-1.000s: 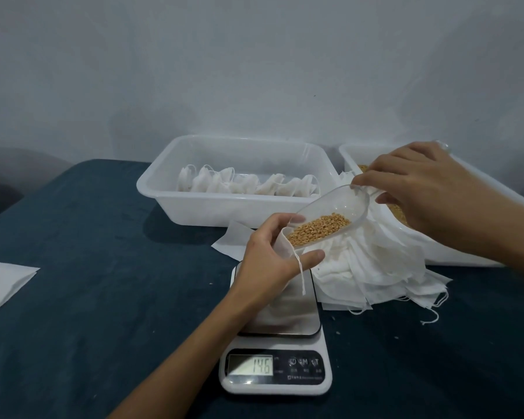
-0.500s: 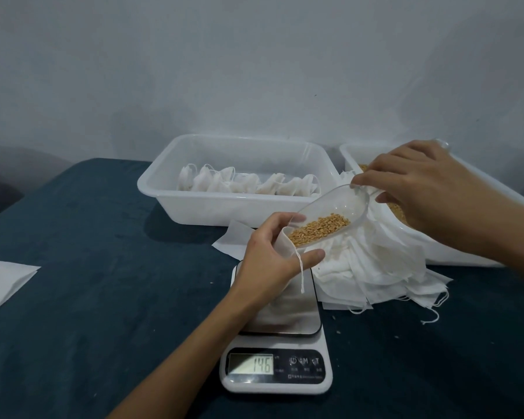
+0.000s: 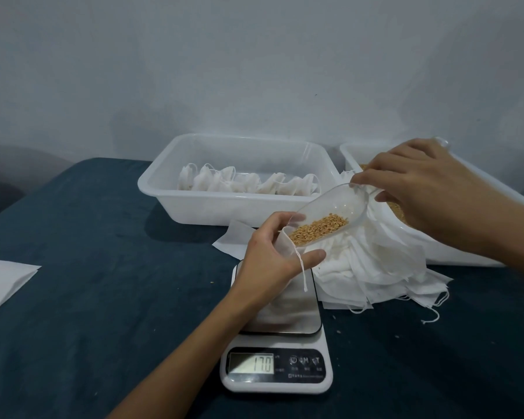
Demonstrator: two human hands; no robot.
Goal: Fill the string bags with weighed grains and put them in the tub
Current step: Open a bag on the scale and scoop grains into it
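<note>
My left hand (image 3: pixel 266 261) grips the open mouth of a white string bag (image 3: pixel 285 246) standing on the scale (image 3: pixel 280 352), whose display reads 170. My right hand (image 3: pixel 418 182) pinches the handle of a clear plastic scoop (image 3: pixel 342 210), tilted down with its lip at the bag's mouth. Golden grains (image 3: pixel 318 228) lie in the scoop's lower end. Most of the bag is hidden behind my left hand. The white tub (image 3: pixel 224 204) behind the scale holds several filled bags (image 3: pixel 248 182).
A second white tub (image 3: pixel 466 255) with grain stands at the right, partly behind my right arm. A heap of empty string bags (image 3: pixel 375 273) lies between it and the scale. A white sheet (image 3: pixel 3 276) sits at the table's left edge. A few loose grains dot the dark blue tabletop.
The scale reading has risen from 146 to 170. Both hands and the scoop have hardly moved.
</note>
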